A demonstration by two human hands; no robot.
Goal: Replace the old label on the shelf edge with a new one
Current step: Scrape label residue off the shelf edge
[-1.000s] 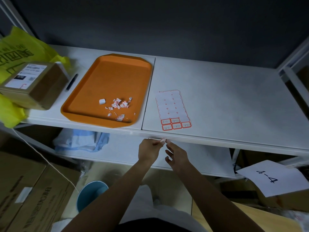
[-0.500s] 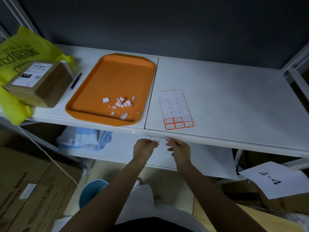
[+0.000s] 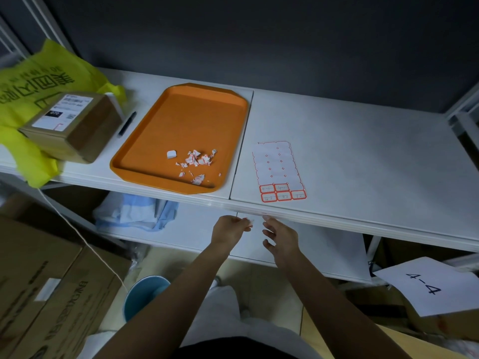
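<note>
My left hand (image 3: 229, 229) hangs just below the white shelf's front edge (image 3: 285, 215), its fingertips pinched on a small pale scrap of label (image 3: 250, 222). My right hand (image 3: 280, 235) is beside it with fingers spread, one fingertip touching the underside of the edge. On the shelf above lies a label sheet (image 3: 278, 172), mostly peeled, with several red-bordered labels left along its near end. An orange tray (image 3: 155, 141) to the left holds torn label scraps (image 3: 198, 160).
A cardboard parcel (image 3: 70, 125) rests on a yellow bag (image 3: 31, 81) at the far left, a black pen (image 3: 127, 124) beside it. A blue cloth (image 3: 137, 213) lies on the lower shelf. Cardboard boxes (image 3: 46, 288), a blue bin (image 3: 143, 294) and a "4-4" paper (image 3: 425, 283) sit below.
My left hand has pulled away from the shelf edge to the left with a scrap in its fingertips. My right hand has opened and stayed at the edge. The view shifted slightly.
</note>
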